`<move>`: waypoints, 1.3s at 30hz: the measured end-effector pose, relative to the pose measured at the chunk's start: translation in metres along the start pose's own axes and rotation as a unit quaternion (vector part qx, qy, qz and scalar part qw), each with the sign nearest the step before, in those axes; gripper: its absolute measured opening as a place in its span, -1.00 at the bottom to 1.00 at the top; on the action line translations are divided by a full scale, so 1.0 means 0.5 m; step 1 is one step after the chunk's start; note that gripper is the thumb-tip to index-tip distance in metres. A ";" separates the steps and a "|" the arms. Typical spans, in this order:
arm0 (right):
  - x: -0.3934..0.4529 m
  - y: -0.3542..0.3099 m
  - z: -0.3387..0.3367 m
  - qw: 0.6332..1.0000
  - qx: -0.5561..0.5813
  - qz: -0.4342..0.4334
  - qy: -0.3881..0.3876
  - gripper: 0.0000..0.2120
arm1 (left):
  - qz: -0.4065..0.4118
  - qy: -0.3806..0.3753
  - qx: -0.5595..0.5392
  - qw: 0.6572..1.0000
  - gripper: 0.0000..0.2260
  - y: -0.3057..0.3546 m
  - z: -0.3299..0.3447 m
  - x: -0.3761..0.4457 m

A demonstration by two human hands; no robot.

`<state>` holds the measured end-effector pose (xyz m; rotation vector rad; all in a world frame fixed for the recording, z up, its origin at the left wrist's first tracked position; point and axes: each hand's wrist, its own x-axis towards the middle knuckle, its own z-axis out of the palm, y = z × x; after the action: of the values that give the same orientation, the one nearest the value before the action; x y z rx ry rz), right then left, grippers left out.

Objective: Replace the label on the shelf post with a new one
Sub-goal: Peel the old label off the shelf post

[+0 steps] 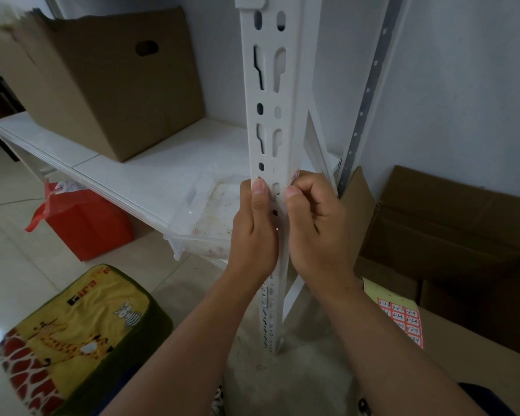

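- The left hand wraps its fingers round the white shelf post, thumb flat on the front, probably to steady it
- The right hand curls at the post's right edge, where a red-and-white label peeks above its knuckles; whether it pinches or presses the label is hidden
- A sheet of red numbered labels lies near right on a cardboard box, within reach

My left hand and right hand gripping the white post at centre, thumbs pressed on it, red label edge peeking above my right fingers, label sheet at four o'clock, box at ten o'clock
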<state>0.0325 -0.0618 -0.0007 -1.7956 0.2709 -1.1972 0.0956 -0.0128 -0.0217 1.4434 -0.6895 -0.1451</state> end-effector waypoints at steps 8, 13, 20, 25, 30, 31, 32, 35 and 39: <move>-0.002 -0.003 -0.002 1.000 -0.008 0.005 0.004 -0.85 | -0.003 0.002 -0.004 1.000 -0.52 -0.002 0.000 -0.001; -0.002 -0.001 -0.007 1.000 0.013 0.024 -0.006 -0.84 | 0.001 0.006 -0.004 1.000 -0.52 -0.002 0.002 -0.002; -0.003 0.000 -0.004 1.000 0.001 0.009 -0.002 -0.87 | 0.009 0.008 0.001 1.000 -0.51 -0.008 0.001 0.002; -0.003 -0.002 -0.002 1.000 -0.005 0.023 0.008 -0.85 | 0.007 0.010 0.011 1.000 -0.56 -0.005 0.002 0.000; -0.004 0.002 -0.007 1.000 0.007 0.022 -0.005 -0.84 | 0.001 0.007 0.003 1.000 -0.55 -0.003 0.001 -0.002; -0.003 0.003 -0.008 1.000 0.011 0.021 -0.008 -0.84 | 0.002 0.007 0.004 1.000 -0.54 -0.002 0.001 -0.002; -0.003 0.004 -0.009 1.000 0.016 0.021 -0.009 -0.84 | 0.004 0.008 0.002 1.000 -0.53 -0.002 0.001 -0.002; -0.002 0.004 -0.008 1.000 0.020 0.020 -0.011 -0.84 | 0.007 0.011 -0.001 1.000 -0.52 -0.001 0.001 0.000; -0.002 0.004 -0.006 1.000 0.016 0.023 -0.009 -0.84 | 0.009 0.009 -0.001 1.000 -0.52 0.001 0.001 -0.001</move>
<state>0.0302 -0.0639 -0.0029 -1.7623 0.2799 -1.1471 0.0950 -0.0130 -0.0214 1.4348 -0.6867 -0.1188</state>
